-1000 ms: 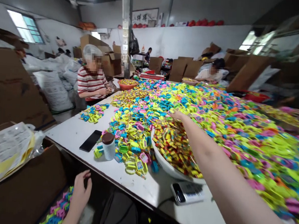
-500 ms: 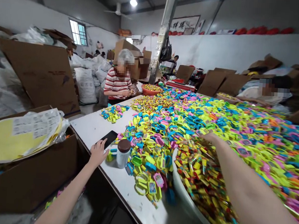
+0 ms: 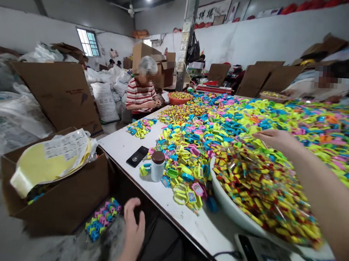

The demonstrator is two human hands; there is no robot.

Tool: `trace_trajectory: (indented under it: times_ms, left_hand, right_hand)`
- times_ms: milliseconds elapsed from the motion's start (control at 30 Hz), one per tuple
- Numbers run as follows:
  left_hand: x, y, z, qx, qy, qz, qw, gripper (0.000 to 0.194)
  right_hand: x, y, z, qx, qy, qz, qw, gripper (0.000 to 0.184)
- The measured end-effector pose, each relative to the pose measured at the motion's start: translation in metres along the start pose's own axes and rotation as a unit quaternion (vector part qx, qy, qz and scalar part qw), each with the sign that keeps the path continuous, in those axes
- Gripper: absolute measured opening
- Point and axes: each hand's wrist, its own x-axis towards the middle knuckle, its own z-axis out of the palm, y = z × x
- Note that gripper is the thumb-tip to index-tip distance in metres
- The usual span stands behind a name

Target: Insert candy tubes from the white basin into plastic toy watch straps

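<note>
My right hand [image 3: 276, 138] reaches out over the far rim of a big white bowl [image 3: 230, 208] heaped with small yellow and red pieces. Its fingers lie flat and stretched on the pile of bright plastic frames [image 3: 222, 121] that covers the table. My left hand [image 3: 134, 228] hangs below the white table's front edge [image 3: 169, 215], fingers loosely curled, holding nothing that I can see. It is just right of a clear bag with a stack of coloured frames [image 3: 102, 218].
A black phone [image 3: 137, 156] and a white jar with a brown lid [image 3: 157, 166] stand near the table edge. A scale [image 3: 261, 254] lies by the bowl. An open carton [image 3: 58, 194] with sticker sheets sits at left. A person in a striped shirt [image 3: 141, 95] works at the far end.
My left hand has dropped from the table by the phone to below the table edge. My right hand has shifted right along the pile. The camera has turned.
</note>
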Motion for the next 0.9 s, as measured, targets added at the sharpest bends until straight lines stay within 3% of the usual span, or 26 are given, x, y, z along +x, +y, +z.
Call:
trace_trajectory:
  times_ms: [100, 200, 267, 367, 467, 567, 767, 900]
  left_hand:
    - [-0.071, -0.027, -0.003, -0.062, -0.109, -0.055, 0.991, 0.03]
    - [-0.098, -0.034, -0.009, -0.093, -0.187, -0.071, 0.975, 0.028]
    - [-0.092, -0.019, -0.013, -0.103, -0.205, -0.072, 0.971, 0.027]
    - [-0.061, 0.018, -0.018, -0.127, -0.225, -0.042, 0.965, 0.025]
    - [-0.027, 0.046, -0.019, -0.151, -0.21, 0.005, 0.966, 0.022]
    - [-0.01, 0.056, -0.018, -0.161, -0.179, 0.027, 0.97, 0.021]
    - [-0.034, 0.043, -0.017, -0.168, -0.183, -0.036, 0.968, 0.023]
    - [-0.055, 0.031, -0.026, -0.175, -0.212, -0.086, 0.958, 0.026]
  right_hand:
    - [-0.054, 0.003, -0.014, 0.036, -0.055, 0.011, 0.998, 0.03]
    - [-0.106, 0.012, -0.007, 0.093, -0.05, 0.001, 0.994, 0.02]
    - [-0.133, 0.019, 0.006, 0.121, -0.051, 0.005, 0.991, 0.016]
    - [-0.158, 0.028, 0.027, 0.133, -0.031, 0.007, 0.991, 0.015]
    - [-0.166, 0.031, 0.039, 0.131, -0.016, -0.005, 0.991, 0.017]
    - [-0.165, 0.028, 0.041, 0.124, 0.002, -0.032, 0.992, 0.014]
    - [-0.159, 0.019, 0.037, 0.088, 0.025, -0.046, 0.995, 0.015]
    - [-0.166, 0.009, 0.023, 0.078, 0.077, -0.121, 0.987, 0.031]
